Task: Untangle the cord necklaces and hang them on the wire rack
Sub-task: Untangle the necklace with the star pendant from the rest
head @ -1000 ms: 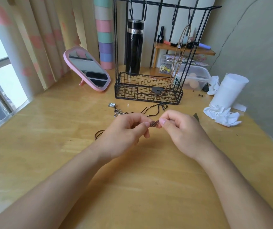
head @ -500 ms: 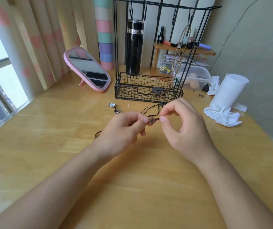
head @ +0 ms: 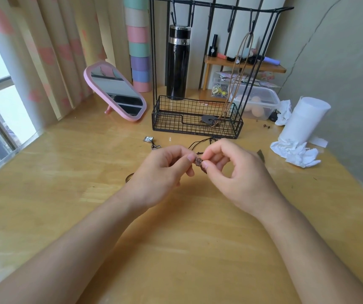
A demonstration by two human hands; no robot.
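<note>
Above the wooden bench's [head: 66, 194] middle, left hand [head: 163, 172] and right hand [head: 237, 170] each pinched the small brown knotted cord tangle [head: 199, 162]; hard opposing pulls could tighten the knot.

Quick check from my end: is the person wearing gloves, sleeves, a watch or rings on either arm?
Nothing worn that shows. The left hand and right hand are bare, with no gloves and no rings visible. Both forearms are uncovered down to the picture's lower edge, without sleeves, watch or bracelet. Fingernails look short and unpainted.

Brown knot [head: 198, 161] between both hands' fingers [head: 191, 157]
</note>
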